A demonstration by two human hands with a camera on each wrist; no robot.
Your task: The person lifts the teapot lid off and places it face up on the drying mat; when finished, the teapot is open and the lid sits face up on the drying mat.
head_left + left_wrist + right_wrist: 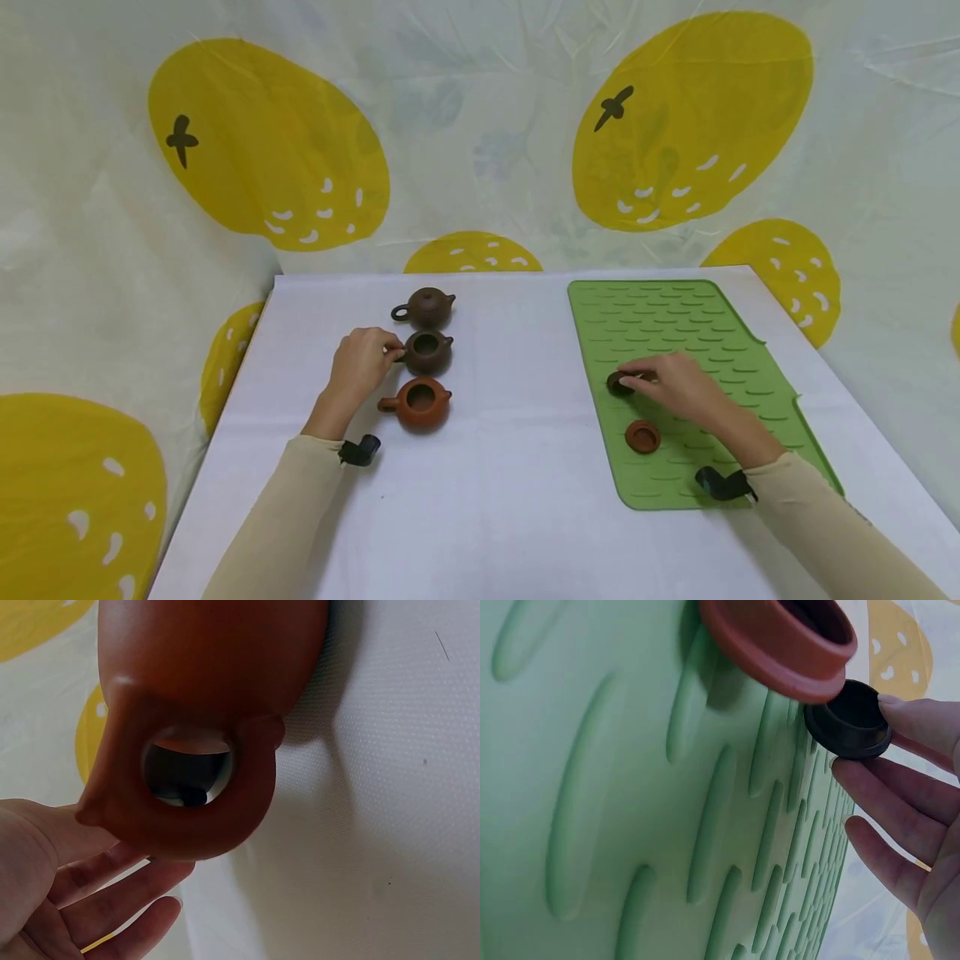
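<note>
At the left of the table, my left hand (362, 360) pinches the handle of a dark brown teapot (426, 353) whose top is uncovered. Nearer to me stands a reddish-brown teapot (422, 405), also without a lid; its looped handle fills much of the left wrist view and hides the left fingertips there. Behind them is another dark teapot (429, 307) with its lid on. Over on the right, my right hand (675, 383) pinches a small dark lid (849, 720) by its edge, hollow side showing. A reddish-brown lid (642, 436) lies hollow side up closer to me.
A green ridged mat (705, 333) covers the right part of the table under both loose lids. White cloth (517, 467) spreads between the teapots and the mat. Behind the table hangs a curtain (480, 125) with yellow fruit prints.
</note>
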